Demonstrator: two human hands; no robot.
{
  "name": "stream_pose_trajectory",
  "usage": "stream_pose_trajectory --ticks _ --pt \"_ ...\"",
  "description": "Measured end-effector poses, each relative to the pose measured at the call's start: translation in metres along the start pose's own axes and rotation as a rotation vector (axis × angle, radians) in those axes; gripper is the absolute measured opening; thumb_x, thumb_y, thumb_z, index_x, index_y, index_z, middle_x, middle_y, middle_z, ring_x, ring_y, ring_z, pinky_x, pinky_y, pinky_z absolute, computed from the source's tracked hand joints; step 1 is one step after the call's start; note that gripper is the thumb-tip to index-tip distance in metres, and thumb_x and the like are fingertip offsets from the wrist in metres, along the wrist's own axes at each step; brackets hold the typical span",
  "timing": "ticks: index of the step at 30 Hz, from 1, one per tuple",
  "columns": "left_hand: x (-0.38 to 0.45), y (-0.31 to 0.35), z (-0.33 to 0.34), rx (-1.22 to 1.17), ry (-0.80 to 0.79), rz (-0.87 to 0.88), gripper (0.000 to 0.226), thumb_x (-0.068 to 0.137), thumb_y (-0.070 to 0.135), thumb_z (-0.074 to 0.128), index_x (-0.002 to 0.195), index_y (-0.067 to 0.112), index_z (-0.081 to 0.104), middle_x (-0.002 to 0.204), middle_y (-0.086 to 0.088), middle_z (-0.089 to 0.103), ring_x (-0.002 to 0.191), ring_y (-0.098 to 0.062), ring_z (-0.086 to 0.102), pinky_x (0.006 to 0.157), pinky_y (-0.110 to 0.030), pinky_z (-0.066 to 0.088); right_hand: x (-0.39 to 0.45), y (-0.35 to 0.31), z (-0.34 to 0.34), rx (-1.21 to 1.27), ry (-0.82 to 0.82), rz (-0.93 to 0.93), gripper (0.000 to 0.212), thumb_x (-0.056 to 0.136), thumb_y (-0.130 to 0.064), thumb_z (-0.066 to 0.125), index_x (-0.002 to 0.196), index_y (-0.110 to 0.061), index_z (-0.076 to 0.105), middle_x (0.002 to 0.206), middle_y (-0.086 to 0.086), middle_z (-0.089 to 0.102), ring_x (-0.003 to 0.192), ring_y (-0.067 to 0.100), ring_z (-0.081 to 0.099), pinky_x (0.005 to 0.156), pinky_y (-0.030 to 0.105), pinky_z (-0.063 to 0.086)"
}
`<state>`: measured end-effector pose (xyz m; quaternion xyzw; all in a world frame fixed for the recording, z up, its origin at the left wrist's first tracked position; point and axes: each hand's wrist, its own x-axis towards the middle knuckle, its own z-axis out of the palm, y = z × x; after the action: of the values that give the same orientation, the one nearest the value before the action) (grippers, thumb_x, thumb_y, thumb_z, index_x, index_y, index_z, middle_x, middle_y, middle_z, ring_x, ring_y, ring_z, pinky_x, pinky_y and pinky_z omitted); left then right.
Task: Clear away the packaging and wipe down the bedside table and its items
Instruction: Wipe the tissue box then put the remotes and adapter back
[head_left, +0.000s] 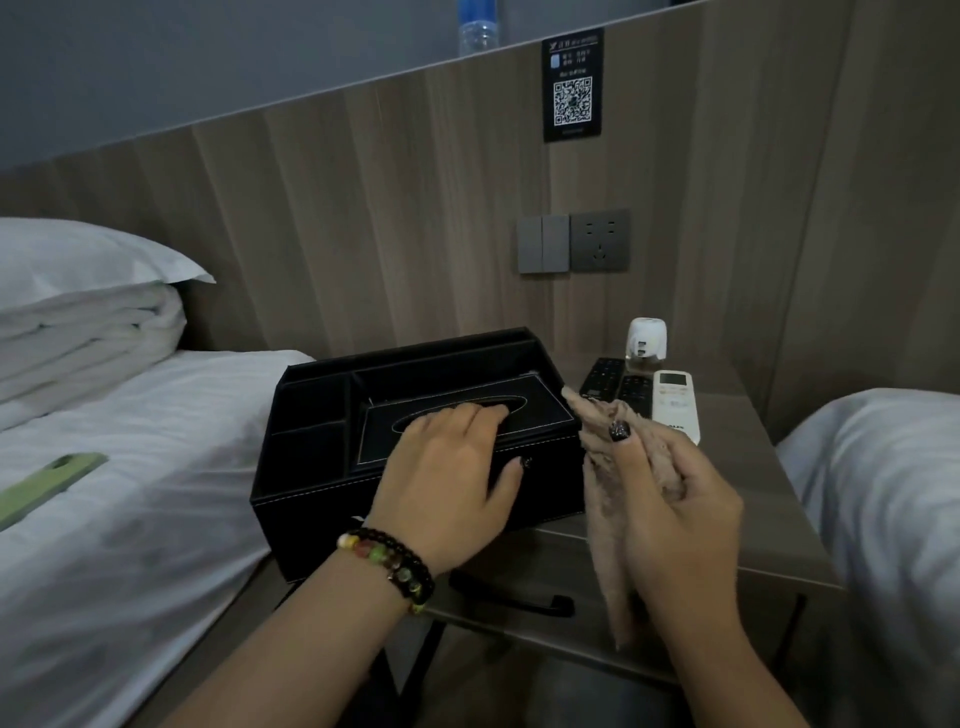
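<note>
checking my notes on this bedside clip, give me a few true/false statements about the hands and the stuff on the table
1. The left hand rests on the black organizer box. True.
2. The right hand holds a sponge. False: it grips a beige cloth.
3. Three remotes lie behind the cloth, one of them the white remote. True.
4. The green phone lies on the bedside table. False: it lies on the bed.

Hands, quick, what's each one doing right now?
Left hand: open, fingers resting flat on the black organizer box.
Right hand: closed, gripping the beige cloth.
</note>
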<state>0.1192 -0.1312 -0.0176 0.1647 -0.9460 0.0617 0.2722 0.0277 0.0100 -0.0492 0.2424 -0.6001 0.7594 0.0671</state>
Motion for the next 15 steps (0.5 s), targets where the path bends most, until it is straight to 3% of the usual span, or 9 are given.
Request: stream_pose_trajectory --ticks 3,5,8,10,12,15 --pt "-0.015 -0.032 -0.020 -0.076 0.132 -0.030 0.045 0.089 0.041 0.045 0.122 0.014 0.060 0.114 -0.003 0.063 0.105 -0.021 0.060 0.096 -0.038 0.047 0.003 -0.008 0.006 -0.133 -0.010 -0.127 0.016 0.090 -0.020 0.062 0.101 -0.029 0.071 0.090 -0.014 0.072 0.092 0.001 0.066 0.085 0.025 0.054" --pt "-0.026 -0.062 -0.031 -0.067 0.200 -0.102 0.046 0.088 0.041 0.043 0.119 0.012 0.062 0.116 -0.006 0.063 0.107 -0.024 0.059 0.097 -0.041 0.046 0.011 -0.020 0.019 -0.216 -0.020 -0.250 0.017 0.090 -0.019 0.062 0.100 -0.031 0.069 0.094 -0.014 0.069 0.093 -0.001 0.063 0.086 0.016 0.048" --pt "-0.033 -0.102 -0.036 -0.034 0.187 -0.247 0.057 0.087 0.046 0.037 0.123 0.010 0.060 0.124 -0.009 0.062 0.119 -0.026 0.054 0.104 -0.040 0.040 0.034 -0.043 0.051 -0.433 -0.159 -0.449 0.015 0.092 -0.024 0.060 0.102 -0.023 0.071 0.093 -0.008 0.067 0.086 0.001 0.060 0.078 0.004 0.039" --pt "-0.034 -0.115 -0.031 -0.095 0.159 -0.334 0.063 0.087 0.050 0.034 0.132 0.011 0.055 0.136 -0.008 0.055 0.134 -0.020 0.041 0.113 -0.037 0.029 0.050 -0.053 0.075 -0.614 -0.294 -0.516 0.017 0.093 -0.031 0.057 0.100 -0.021 0.070 0.091 -0.003 0.066 0.082 0.009 0.059 0.073 0.016 0.045" --pt "-0.036 -0.117 -0.021 -0.227 0.157 -0.382 0.055 0.094 0.043 0.041 0.138 0.012 0.050 0.147 -0.006 0.045 0.141 -0.009 0.022 0.117 -0.028 0.014 0.065 -0.050 0.094 -0.807 -0.427 -0.480 0.022 0.095 -0.034 0.054 0.100 -0.019 0.068 0.094 0.003 0.065 0.083 0.019 0.061 0.067 0.030 0.046" --pt "-0.038 -0.117 -0.011 -0.308 0.163 -0.357 0.051 0.097 0.023 0.047 0.146 0.011 0.037 0.154 -0.001 0.032 0.140 0.001 0.005 0.114 -0.017 0.003 0.078 -0.035 0.109 -1.053 -0.628 -0.362 0.024 0.096 -0.035 0.051 0.103 -0.019 0.068 0.104 0.008 0.067 0.096 0.029 0.062 0.069 0.032 0.044"
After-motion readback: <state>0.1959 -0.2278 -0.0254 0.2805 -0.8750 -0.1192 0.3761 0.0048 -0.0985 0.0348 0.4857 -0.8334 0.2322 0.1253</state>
